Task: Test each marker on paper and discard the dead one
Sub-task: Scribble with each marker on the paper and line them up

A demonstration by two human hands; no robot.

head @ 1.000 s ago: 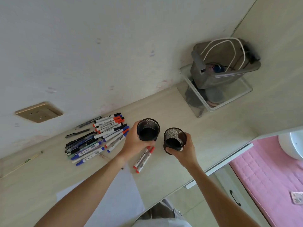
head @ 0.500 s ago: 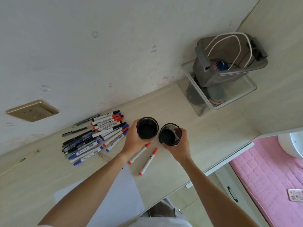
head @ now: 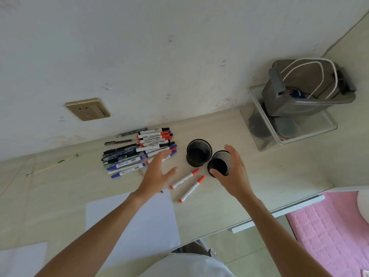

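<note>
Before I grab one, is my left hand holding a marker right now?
No, the left hand is open with fingers spread, holding nothing, beside the two red-capped markers lying on the desk.

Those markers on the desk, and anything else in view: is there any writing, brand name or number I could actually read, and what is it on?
No text can be read here.
Pile of markers: dark printed labels on the white barrels, too small and blurred to read.
Two red-capped markers: faint print, unreadable.
Sheet of paper: no writing shows.
Wall socket: holes only, no lettering visible.
Mesh cups: no label visible.
</note>
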